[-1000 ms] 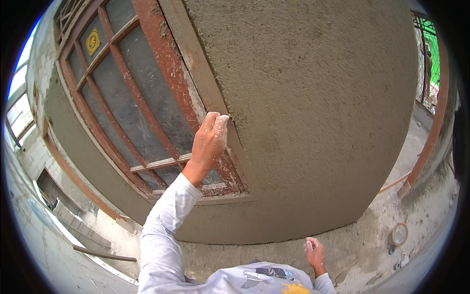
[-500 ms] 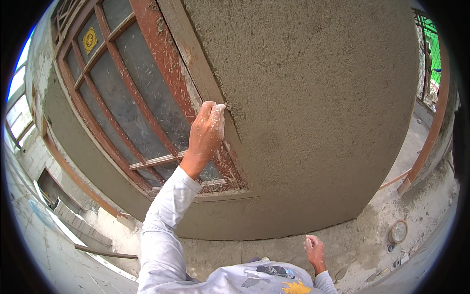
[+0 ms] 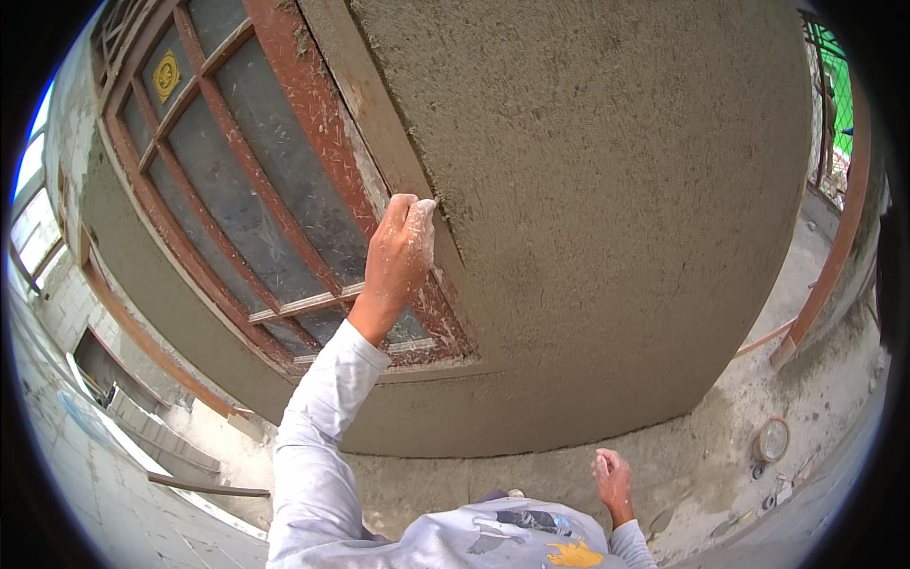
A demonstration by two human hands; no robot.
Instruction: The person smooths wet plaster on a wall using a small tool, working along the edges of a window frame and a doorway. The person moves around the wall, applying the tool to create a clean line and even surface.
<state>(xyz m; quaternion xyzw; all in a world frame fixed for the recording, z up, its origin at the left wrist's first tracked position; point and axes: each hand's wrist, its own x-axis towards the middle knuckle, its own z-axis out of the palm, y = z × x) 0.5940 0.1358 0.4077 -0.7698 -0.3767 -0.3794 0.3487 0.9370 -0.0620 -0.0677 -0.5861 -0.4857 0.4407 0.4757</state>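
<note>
Red window: 1 | wall: 1 | left hand: 1 | right hand: 1

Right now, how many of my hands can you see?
2: your left hand, raised in front of the wooden strip beside the window, and your right hand, lower, beside your shirt. Some fingers are partly hidden.

The shirt along the bottom of the frame is pale grey-white, loose and creased, its front printed with a dark bluish patch, a grey shape and a jagged yellow-orange one. The left sleeve is long and plain — wrinkled at the elbow, ending at the wrist. White specks mark the left hand and its fingers.
</note>
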